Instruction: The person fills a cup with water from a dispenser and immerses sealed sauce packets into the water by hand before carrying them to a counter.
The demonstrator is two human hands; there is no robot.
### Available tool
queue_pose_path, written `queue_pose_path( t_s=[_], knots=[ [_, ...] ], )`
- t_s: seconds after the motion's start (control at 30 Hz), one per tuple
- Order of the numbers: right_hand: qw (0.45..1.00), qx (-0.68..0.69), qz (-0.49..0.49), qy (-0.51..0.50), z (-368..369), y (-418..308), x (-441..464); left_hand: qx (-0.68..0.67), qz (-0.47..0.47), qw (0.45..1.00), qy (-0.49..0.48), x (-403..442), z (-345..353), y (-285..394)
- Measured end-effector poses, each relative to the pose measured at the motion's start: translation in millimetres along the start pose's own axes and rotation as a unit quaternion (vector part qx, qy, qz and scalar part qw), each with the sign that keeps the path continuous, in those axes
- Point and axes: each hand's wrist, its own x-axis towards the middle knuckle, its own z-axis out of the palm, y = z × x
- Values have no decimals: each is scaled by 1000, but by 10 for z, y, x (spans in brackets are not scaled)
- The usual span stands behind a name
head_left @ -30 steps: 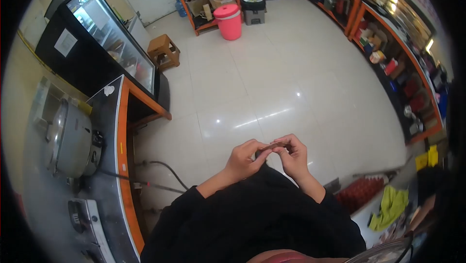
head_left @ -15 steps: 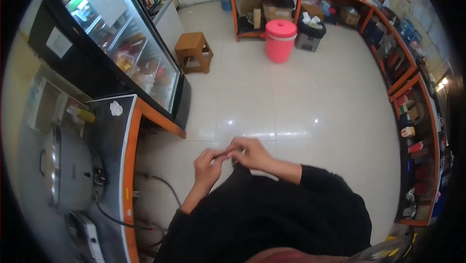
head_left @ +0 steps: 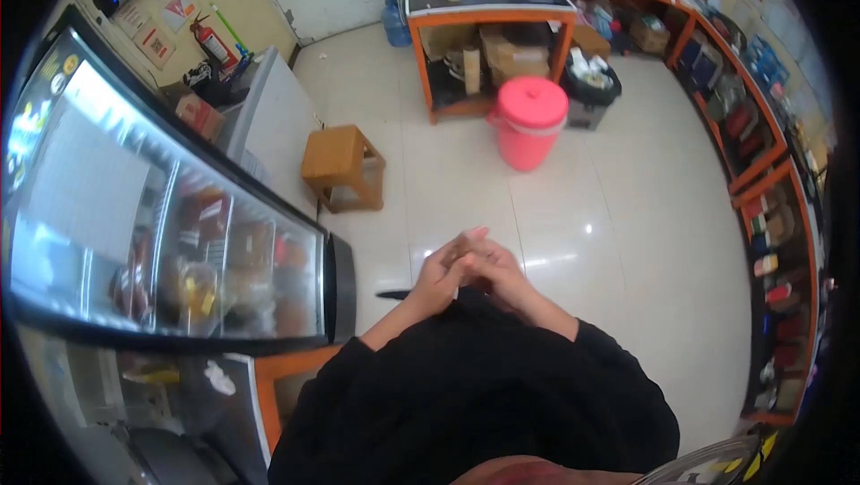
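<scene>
Hands first: left hand [head_left: 439, 279] and right hand [head_left: 503, 274] are pressed together in front of the belly, fingers bent and overlapping, so both read as partly closed on each other. Can't tell if something small is tucked between them, the overlap and a bit of blur hide it. So whatever's in there, I can't give you its lie. The joined hands themselves point forward, away from the body, fingertips up toward the stool-and-bucket end of the room, forearms angling in like a V flipped over.

Closest other thing is a dark narrow strip [head_left: 392, 294] just left of the left wrist. Long axis runs pretty much sideways, tip pointing left; can't make out what it is. Black top [head_left: 475, 386] fills the space right behind the wrists.

Edges: fridge [head_left: 340, 283] closes off the left side, with a dark counter [head_left: 235, 413] at lower left, its orange edge right by the left sleeve. Ahead-left is a brown stool [head_left: 331, 154]; ahead and slightly right, a pink bucket [head_left: 527, 131] in front of an orange-framed table [head_left: 425, 82]. Orange shelving [head_left: 760, 179] curves down the far right. Most of the elbow room is on the right, where pale tiled floor [head_left: 667, 306] stretches from the sleeve to those shelves.
</scene>
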Motion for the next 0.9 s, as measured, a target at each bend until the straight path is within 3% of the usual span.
queue_pose_path(
  t_s=[0.03, 0.13, 0.17, 0.33, 0.37, 0.47, 0.5, 0.6, 0.67, 0.7, 0.8, 0.9],
  knots=[
    [998, -34, 42, -38, -17, -187, 376, 25, -8, 1000, 13, 255, -243, 9],
    [991, -94, 38, -87, -60, -330, 1739, 217, 71, 967, 115, 977, -964, -16],
    [984, -139, 22, -109, -16, -387, 2135, 220, 79, 960, 153, 1170, -1183, -17],
    [963, -173, 105, -178, 350, -573, 3962, 3, 55, 943, 327, 2156, -2247, 110],
    [958, -178, 126, -186, 368, -604, 4284, -8, 81, 939, 335, 2341, -2535, 56],
    [956, -186, 72, -217, 486, -887, 5114, -75, 44, 937, 338, 2942, -3267, 54],
    [921, -300, 53, -241, 483, -1167, 5396, -25, 49, 944, 325, 3228, -3517, 104],
    [931, -333, -45, -141, 134, -1587, 6312, -23, 33, 954, 298, 4131, -4214, 202],
    [958, -285, -40, -11, -92, -2175, 6712, -68, 2, 966, 251, 4732, -4570, 225],
    [948, -303, -84, 52, -297, -2392, 6932, -63, -29, 971, 230, 5034, -4697, 295],
    [912, -282, -220, 198, -913, -3008, 7600, -64, -103, 972, 204, 5949, -5124, 454],
    [804, -408, -250, 354, -1599, -3572, 8297, -56, -141, 958, 244, 6626, -5539, 303]
  ],
)
